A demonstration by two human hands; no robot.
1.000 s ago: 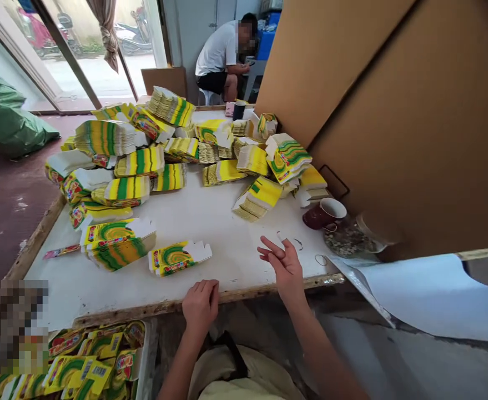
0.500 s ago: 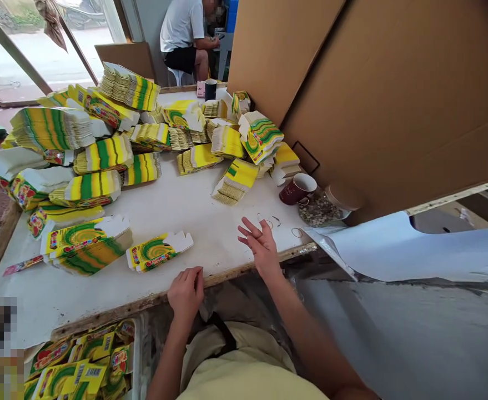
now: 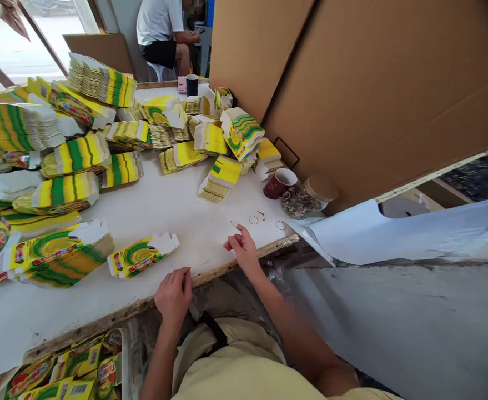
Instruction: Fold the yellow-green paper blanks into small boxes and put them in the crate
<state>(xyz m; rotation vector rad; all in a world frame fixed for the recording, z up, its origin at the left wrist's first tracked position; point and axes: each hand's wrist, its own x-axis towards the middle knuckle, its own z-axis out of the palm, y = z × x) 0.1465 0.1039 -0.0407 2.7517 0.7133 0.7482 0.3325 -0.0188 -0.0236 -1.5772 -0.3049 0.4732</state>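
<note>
My left hand (image 3: 172, 294) rests at the table's front edge, its fingers curled down and closed; what they hold, if anything, is hidden. My right hand (image 3: 244, 251) hovers over the table near the front edge, index finger stretched out and the others bent. A small white bit shows at that fingertip, too small to name. Beyond my left hand lies a single flattened yellow-green carton (image 3: 144, 255) with white end flaps. To its left leans a stack of the same flat cartons (image 3: 60, 253). Two thin rings, like rubber bands (image 3: 253, 220), lie beyond my right hand.
Bundles of folded cartons (image 3: 75, 155) crowd the table's far left. A maroon mug (image 3: 280, 183) and a glass jar (image 3: 302, 203) stand at right by a large cardboard sheet (image 3: 372, 83). A crate (image 3: 125, 361) of cartons sits below. A person (image 3: 160, 33) sits beyond.
The view has swung right, so the things on the table appear further left. My right hand's spread fingers have bent in, leaving the index extended. My left hand stays at the edge.
</note>
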